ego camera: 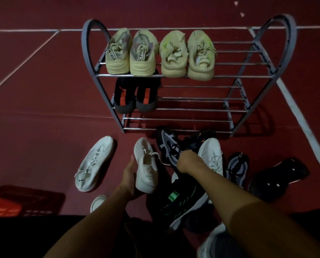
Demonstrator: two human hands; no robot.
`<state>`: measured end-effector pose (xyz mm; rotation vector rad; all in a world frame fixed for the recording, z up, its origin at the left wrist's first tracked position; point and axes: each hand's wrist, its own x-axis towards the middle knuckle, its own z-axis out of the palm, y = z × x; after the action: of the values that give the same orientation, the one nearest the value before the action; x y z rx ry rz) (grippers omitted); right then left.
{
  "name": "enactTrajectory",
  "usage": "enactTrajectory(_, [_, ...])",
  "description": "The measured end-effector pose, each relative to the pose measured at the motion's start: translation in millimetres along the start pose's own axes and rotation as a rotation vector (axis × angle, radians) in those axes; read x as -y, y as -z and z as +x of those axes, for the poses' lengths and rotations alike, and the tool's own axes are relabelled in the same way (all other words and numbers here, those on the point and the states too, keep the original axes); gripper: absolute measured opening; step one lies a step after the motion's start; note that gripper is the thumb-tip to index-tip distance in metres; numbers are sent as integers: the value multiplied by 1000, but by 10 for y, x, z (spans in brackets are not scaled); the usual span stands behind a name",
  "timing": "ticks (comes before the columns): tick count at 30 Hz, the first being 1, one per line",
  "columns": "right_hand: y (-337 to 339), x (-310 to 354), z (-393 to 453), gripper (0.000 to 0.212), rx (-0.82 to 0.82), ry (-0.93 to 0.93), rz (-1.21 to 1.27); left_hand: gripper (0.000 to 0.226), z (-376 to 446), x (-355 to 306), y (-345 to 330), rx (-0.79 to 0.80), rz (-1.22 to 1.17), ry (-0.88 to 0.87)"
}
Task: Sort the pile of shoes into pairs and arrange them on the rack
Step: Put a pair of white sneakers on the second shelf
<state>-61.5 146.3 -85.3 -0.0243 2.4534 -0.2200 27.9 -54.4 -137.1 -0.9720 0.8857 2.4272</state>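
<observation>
While our left hand [130, 176] curls around the side of a white knit sneaker [145, 165] lying on the dark red floor [43, 112], our right hand [188, 161] reaches into the pile just in front of the grey metal shoe rack with arched ends [89, 45]. The right hand's fingers are bent down among a black-and-grey mesh running shoe [169, 146] and the dark shoes beside it; we cannot tell whether they actually grip anything.

On the rack's top shelf stand two pairs of pale yellow sneakers: one with grey lettered tongues [131, 53] at the left, one with lime accents [188, 54] just beside it. Below, at the left end of the next shelf, sits a pair of black shoes with orange-red insoles [136, 96].

On the floor, a second white sneaker [95, 162] lies apart to the left, a third white one [212, 154] rests against the pile, a black shoe with green markings [179, 202] lies under our right forearm, another grey mesh shoe [237, 167] lies to the right, and a black shoe lies sole-up [278, 176] farther right. A red plastic crate [4, 204] sits at the lower left edge.
</observation>
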Motion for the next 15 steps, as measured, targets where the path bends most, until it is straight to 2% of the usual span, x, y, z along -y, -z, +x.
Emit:
enactTrajectory(3, [49, 110, 13, 37, 97, 67, -87, 36, -32, 10, -153, 67, 220, 42])
enactTrajectory(5, [73, 183, -1, 36, 154, 103, -131, 26, -16, 39, -169, 12, 403, 71])
enactTrajectory(7, [41, 241, -58, 42, 115, 108, -99, 35, -6, 72, -102, -126, 453, 50])
enactTrajectory(8, [4, 272, -105, 51, 26, 108, -46, 44, -26, 79, -85, -153, 422, 38])
enactTrajectory(10, [-108, 367, -170, 70, -163, 132, 117, 56, -43, 41, -38, -114, 312, 27])
enactTrajectory(11, [-187, 431, -191, 76, -164, 160, 218, 56, -30, 5, -61, -114, 322, 18])
enactTrajectory(13, [-371, 592, -219, 82, 23, 169, 539, 50, -30, -99, -136, -162, 438, 6])
enactTrajectory(15, [-545, 692, -217, 73, 172, 73, 858, 49, 3, -172, -134, -204, 560, -12])
